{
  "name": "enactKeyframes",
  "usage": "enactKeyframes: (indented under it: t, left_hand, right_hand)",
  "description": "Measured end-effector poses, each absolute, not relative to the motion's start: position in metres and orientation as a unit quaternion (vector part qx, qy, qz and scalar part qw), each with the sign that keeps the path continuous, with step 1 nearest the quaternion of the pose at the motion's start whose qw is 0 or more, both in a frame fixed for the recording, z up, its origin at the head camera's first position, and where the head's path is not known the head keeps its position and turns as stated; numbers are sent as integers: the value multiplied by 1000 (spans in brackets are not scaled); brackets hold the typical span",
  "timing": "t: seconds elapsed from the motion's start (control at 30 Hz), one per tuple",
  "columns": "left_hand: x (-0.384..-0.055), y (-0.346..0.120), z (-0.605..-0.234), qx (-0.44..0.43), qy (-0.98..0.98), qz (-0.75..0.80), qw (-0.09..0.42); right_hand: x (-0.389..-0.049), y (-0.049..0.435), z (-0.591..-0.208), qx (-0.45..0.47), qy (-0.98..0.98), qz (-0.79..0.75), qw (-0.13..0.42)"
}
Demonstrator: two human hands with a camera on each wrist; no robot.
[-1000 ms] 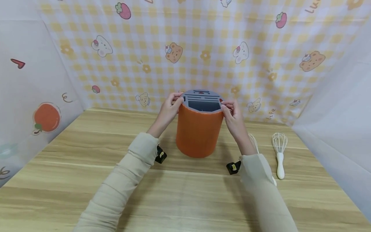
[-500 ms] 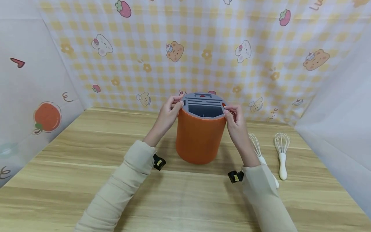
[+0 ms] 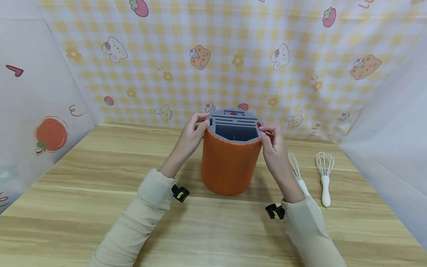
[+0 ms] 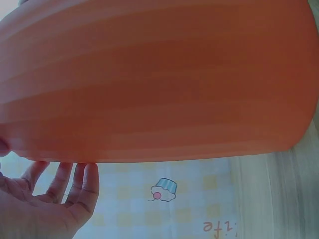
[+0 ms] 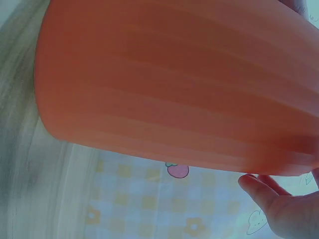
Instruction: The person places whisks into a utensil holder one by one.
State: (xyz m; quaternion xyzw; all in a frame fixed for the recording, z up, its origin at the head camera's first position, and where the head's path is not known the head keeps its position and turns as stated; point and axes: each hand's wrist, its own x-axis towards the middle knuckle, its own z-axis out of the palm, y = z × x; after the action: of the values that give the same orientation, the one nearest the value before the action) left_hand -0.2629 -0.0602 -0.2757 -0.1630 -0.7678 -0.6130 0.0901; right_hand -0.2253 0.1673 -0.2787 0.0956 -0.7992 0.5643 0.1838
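Observation:
An orange cylindrical knife holder [image 3: 231,167] stands upright on the table, its grey top [image 3: 233,120] cut with narrow slots and one large dark opening. My left hand [image 3: 191,133] grips the rim at its left side, thumb on the top edge. On the opposite side my right hand [image 3: 274,144] pinches the rim between thumb and fingers. The orange wall [image 4: 164,84] fills much of the left wrist view, the left fingers [image 4: 87,186] beside it. In the right wrist view, the right fingers [image 5: 259,191] lie along the wall near the top end.
Two white whisks lie at the right: one whisk [image 3: 325,181] in full view, another whisk [image 3: 295,167] partly behind the right forearm. A checked curtain [image 3: 150,74] hangs behind the wooden table [image 3: 213,230]. Black wrist devices [image 3: 180,193] sit at the cuffs.
The knife holder has come nearer to me over the table, both hands still holding its rim. My forearms have drawn back with it. The whisks stay where they were.

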Motion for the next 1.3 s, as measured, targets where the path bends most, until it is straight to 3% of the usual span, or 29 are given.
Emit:
enactKeyframes:
  t: [0.6,0.93,1.3]
  left_hand:
    - [-245,-62,-274,-153,-769,-614,86]
    - [-243,-62,-275,-161,-773,-608,89]
    - [-239,-61,-276,-151,-776,-603,105]
  right_hand:
    - [-213,163,-279,96,-799,562,189]
    - [-208,160,-282,93,-810,535,223]
    - [-207,167,-279,138,-833,488,223]
